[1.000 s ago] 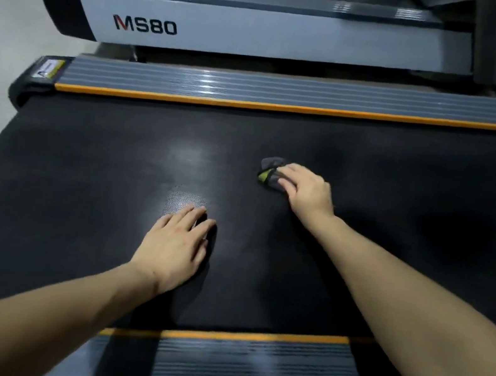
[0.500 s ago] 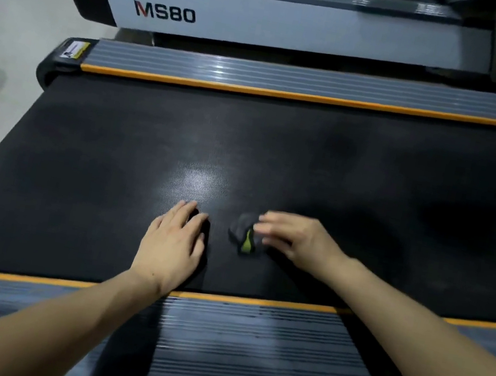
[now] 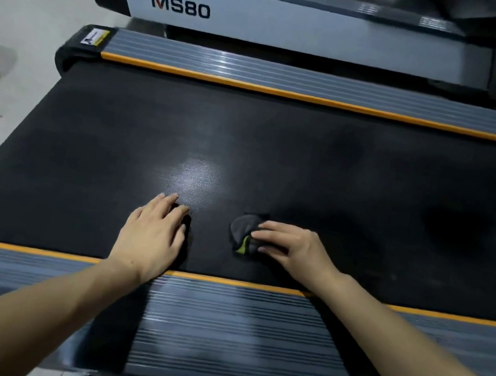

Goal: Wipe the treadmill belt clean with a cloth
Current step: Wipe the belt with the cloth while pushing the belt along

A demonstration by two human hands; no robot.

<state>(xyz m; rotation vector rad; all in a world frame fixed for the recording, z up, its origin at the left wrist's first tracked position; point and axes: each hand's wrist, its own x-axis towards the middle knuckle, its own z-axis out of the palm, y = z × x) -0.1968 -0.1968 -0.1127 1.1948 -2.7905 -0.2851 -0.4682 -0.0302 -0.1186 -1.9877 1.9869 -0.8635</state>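
Two hands work mid-wipe on the belt (image 3: 280, 147): the right hand (image 3: 292, 248) pinches the balled cloth (image 3: 242, 231) at lower centre, the left hand (image 3: 154, 234) lies flat with fingers spread, and the next stroke likely needs untouched belt toward the right.

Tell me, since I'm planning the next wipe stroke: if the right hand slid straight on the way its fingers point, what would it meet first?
Probably the left hand: the right hand, pressing the cloth, points leftward along the belt toward it.
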